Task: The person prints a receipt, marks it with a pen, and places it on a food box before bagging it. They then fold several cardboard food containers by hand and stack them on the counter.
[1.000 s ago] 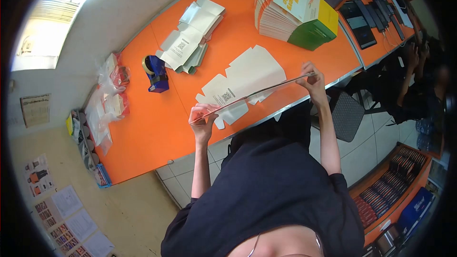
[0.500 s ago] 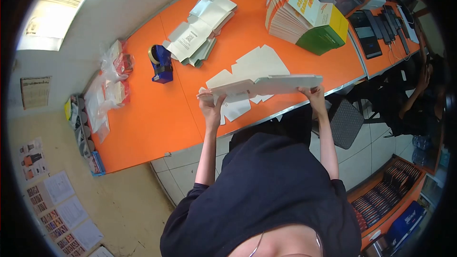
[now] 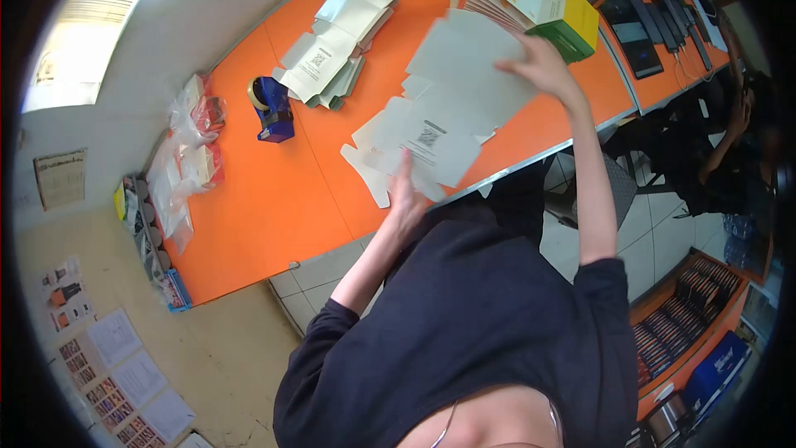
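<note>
A flattened carton blank [image 3: 477, 75], pale grey-white with a printed QR code panel, lies spread at the front edge of the orange table. My left hand [image 3: 404, 195] grips its near edge, thumb on the printed panel and the other fingers hidden underneath. Over the blank's far right part reaches my right hand [image 3: 543, 70], open, its slightly blurred fingers apart and fingertips right at the surface. White flaps of another blank [image 3: 365, 174] stick out from below on the left.
More flat cartons [image 3: 323, 58] are piled at the back left, beside a blue tape dispenser [image 3: 272, 108]. Orange, white and green-yellow boxes [image 3: 531, 0] stand at the back right. Plastic-wrapped packs [image 3: 195, 137] lie along the wall. Phones [image 3: 634, 33] and another person sit at the right.
The blank, held up edge-on between both hands, has come down flat with its printed panel facing up. My right hand has moved away from me over it; my left has shifted right.
</note>
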The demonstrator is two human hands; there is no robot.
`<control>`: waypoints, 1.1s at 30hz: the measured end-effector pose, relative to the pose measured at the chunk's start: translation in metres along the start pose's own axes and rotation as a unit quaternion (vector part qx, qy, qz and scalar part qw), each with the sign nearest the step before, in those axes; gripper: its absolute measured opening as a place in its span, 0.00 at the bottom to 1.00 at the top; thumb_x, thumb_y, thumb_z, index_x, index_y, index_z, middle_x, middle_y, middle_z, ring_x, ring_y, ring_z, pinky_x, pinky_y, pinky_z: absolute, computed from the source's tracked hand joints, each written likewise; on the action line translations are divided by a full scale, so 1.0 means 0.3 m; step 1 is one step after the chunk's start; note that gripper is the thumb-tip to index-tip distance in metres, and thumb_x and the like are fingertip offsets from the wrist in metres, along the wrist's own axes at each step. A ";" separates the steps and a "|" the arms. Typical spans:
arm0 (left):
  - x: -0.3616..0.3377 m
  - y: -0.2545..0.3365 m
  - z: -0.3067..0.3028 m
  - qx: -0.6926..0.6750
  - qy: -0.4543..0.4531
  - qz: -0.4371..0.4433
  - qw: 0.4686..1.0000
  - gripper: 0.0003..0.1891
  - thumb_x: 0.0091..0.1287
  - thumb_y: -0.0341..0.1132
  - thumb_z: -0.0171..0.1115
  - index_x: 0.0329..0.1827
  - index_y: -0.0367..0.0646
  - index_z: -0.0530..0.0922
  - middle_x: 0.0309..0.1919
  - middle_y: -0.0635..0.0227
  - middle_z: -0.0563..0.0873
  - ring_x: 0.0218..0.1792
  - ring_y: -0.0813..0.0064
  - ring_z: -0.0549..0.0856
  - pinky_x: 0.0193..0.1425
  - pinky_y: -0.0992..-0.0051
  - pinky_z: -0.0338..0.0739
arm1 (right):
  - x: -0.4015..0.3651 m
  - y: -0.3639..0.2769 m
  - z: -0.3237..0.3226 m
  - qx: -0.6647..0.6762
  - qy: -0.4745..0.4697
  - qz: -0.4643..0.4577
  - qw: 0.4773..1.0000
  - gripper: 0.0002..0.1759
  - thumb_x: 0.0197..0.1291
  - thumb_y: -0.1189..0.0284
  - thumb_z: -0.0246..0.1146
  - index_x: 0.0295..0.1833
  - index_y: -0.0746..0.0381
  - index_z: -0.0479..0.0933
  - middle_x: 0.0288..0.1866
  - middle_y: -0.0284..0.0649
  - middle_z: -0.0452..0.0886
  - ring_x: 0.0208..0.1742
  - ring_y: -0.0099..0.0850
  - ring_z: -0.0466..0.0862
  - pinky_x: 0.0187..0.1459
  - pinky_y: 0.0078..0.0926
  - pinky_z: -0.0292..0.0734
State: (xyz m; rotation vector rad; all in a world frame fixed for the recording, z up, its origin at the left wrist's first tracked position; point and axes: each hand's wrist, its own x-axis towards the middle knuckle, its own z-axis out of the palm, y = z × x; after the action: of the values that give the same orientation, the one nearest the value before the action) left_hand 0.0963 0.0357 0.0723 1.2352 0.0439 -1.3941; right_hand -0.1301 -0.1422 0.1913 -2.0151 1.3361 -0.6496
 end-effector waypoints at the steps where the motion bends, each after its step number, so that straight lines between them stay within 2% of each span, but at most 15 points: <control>1: -0.026 -0.018 0.032 -0.080 0.031 -0.180 0.980 0.27 0.61 0.44 0.60 0.60 0.46 0.65 0.55 0.67 0.74 0.58 0.63 0.70 0.64 0.58 0.60 | 0.065 -0.008 0.027 -0.044 -0.042 -0.001 0.998 0.22 0.44 0.68 0.66 0.48 0.61 0.77 0.40 0.46 0.81 0.41 0.39 0.81 0.43 0.32 0.75; 3: 0.001 -0.122 0.022 -0.200 0.001 -0.303 0.932 0.20 0.66 0.44 0.51 0.58 0.45 0.66 0.59 0.64 0.71 0.61 0.61 0.67 0.66 0.52 0.56 | 0.181 0.003 0.112 -0.153 -0.102 -0.013 0.983 0.17 0.45 0.70 0.63 0.44 0.60 0.78 0.37 0.47 0.80 0.40 0.43 0.81 0.41 0.36 0.75; 4: -0.044 -0.109 0.099 -0.227 0.107 -0.321 0.913 0.18 0.68 0.43 0.48 0.56 0.43 0.67 0.57 0.61 0.72 0.61 0.62 0.68 0.65 0.54 0.60 | 0.208 0.033 0.186 -0.218 -0.123 -0.022 0.968 0.14 0.46 0.71 0.60 0.42 0.60 0.78 0.36 0.47 0.81 0.39 0.43 0.81 0.40 0.38 0.75; 7: -0.048 -0.175 0.095 -0.174 0.137 -0.326 0.919 0.17 0.71 0.38 0.41 0.57 0.36 0.62 0.60 0.57 0.68 0.61 0.61 0.67 0.64 0.59 0.62 | 0.189 0.094 0.357 -0.295 -0.085 0.003 0.952 0.10 0.47 0.74 0.57 0.38 0.60 0.78 0.35 0.47 0.81 0.41 0.43 0.81 0.39 0.40 0.75; 9: -0.079 -0.134 0.070 -0.176 0.077 -0.342 0.920 0.20 0.71 0.39 0.41 0.59 0.34 0.59 0.61 0.54 0.66 0.61 0.61 0.67 0.65 0.61 0.63 | 0.165 0.131 0.412 -0.256 -0.046 0.006 0.966 0.17 0.49 0.77 0.54 0.46 0.57 0.76 0.34 0.46 0.81 0.40 0.41 0.81 0.42 0.39 0.74; 11: -0.165 0.017 0.073 -0.150 -0.122 -0.418 0.888 0.25 0.70 0.43 0.42 0.61 0.32 0.56 0.60 0.52 0.66 0.60 0.59 0.68 0.67 0.62 0.61 | 0.135 0.192 0.455 -0.281 -0.027 -0.029 0.959 0.21 0.50 0.77 0.53 0.52 0.56 0.73 0.37 0.44 0.81 0.41 0.38 0.80 0.43 0.37 0.72; 15: -0.159 0.220 0.090 -0.071 -0.197 -0.548 0.810 0.25 0.69 0.45 0.43 0.63 0.39 0.59 0.52 0.55 0.74 0.54 0.60 0.74 0.62 0.68 0.66 | 0.091 0.292 0.525 -0.334 0.090 -0.148 0.927 0.31 0.52 0.77 0.51 0.66 0.52 0.60 0.50 0.39 0.77 0.48 0.33 0.76 0.48 0.33 0.67; 17: -0.052 0.279 0.131 0.180 -0.417 -0.394 0.799 0.23 0.69 0.45 0.43 0.59 0.38 0.66 0.46 0.57 0.78 0.51 0.61 0.75 0.56 0.72 0.68 | 0.089 0.287 0.534 -0.323 0.056 -0.129 0.936 0.32 0.52 0.76 0.52 0.66 0.52 0.59 0.55 0.38 0.73 0.51 0.33 0.73 0.49 0.33 0.67; 18: 0.031 0.268 0.168 0.368 -0.404 -0.175 0.819 0.21 0.68 0.44 0.43 0.56 0.37 0.68 0.44 0.57 0.80 0.50 0.63 0.76 0.53 0.73 0.68 | 0.084 0.273 0.535 -0.313 0.026 -0.107 0.943 0.33 0.52 0.75 0.52 0.67 0.53 0.58 0.60 0.37 0.70 0.54 0.32 0.71 0.49 0.34 0.66; 19: 0.138 0.236 0.214 0.524 -0.361 0.060 0.769 0.20 0.68 0.43 0.44 0.53 0.37 0.70 0.42 0.57 0.81 0.48 0.65 0.77 0.50 0.73 0.69 | 0.073 0.259 0.534 -0.315 0.027 -0.102 0.943 0.33 0.52 0.75 0.52 0.67 0.53 0.58 0.60 0.37 0.70 0.54 0.32 0.71 0.49 0.34 0.66; 20: 0.247 0.200 0.270 0.576 -0.262 0.185 0.752 0.16 0.66 0.39 0.47 0.50 0.37 0.70 0.40 0.56 0.79 0.43 0.62 0.77 0.46 0.69 0.69 | 0.058 0.243 0.531 -0.286 0.026 -0.102 0.952 0.33 0.53 0.73 0.52 0.67 0.53 0.57 0.61 0.38 0.68 0.56 0.34 0.69 0.52 0.36 0.65; 21: 0.350 0.183 0.336 0.605 -0.217 0.389 0.660 0.12 0.64 0.36 0.48 0.46 0.40 0.71 0.40 0.58 0.76 0.43 0.60 0.75 0.47 0.65 0.67 | 0.050 0.232 0.526 -0.259 0.027 -0.101 0.960 0.33 0.53 0.71 0.52 0.68 0.54 0.56 0.62 0.40 0.67 0.58 0.36 0.68 0.55 0.37 0.63; 23: 0.488 0.147 0.428 0.670 -0.118 0.536 0.500 0.11 0.60 0.36 0.51 0.45 0.44 0.72 0.42 0.60 0.74 0.47 0.60 0.72 0.50 0.62 0.63 | 0.040 0.225 0.528 -0.236 0.013 -0.075 0.969 0.34 0.53 0.69 0.53 0.68 0.55 0.55 0.63 0.40 0.66 0.61 0.38 0.66 0.59 0.40 0.59; 31: 0.544 0.039 0.347 0.729 -0.092 0.544 0.406 0.14 0.58 0.41 0.51 0.44 0.46 0.74 0.50 0.59 0.72 0.54 0.58 0.69 0.53 0.59 0.61 | -0.027 0.224 0.575 -0.205 -0.011 -0.040 0.978 0.32 0.54 0.67 0.51 0.66 0.60 0.57 0.66 0.45 0.61 0.69 0.43 0.54 0.68 0.48 0.41; 33: 0.530 0.045 0.355 0.726 -0.116 0.524 0.431 0.16 0.59 0.43 0.51 0.46 0.45 0.73 0.50 0.57 0.72 0.54 0.58 0.69 0.54 0.57 0.62 | -0.030 0.237 0.589 -0.166 -0.008 -0.035 0.986 0.30 0.52 0.67 0.52 0.64 0.60 0.60 0.63 0.45 0.63 0.68 0.45 0.56 0.67 0.48 0.42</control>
State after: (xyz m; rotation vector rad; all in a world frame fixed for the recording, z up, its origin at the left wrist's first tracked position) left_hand 0.0849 -0.1488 0.0215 1.6949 -2.1825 -0.0603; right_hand -0.0548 -0.1138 0.0184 -2.3334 1.4462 -0.4626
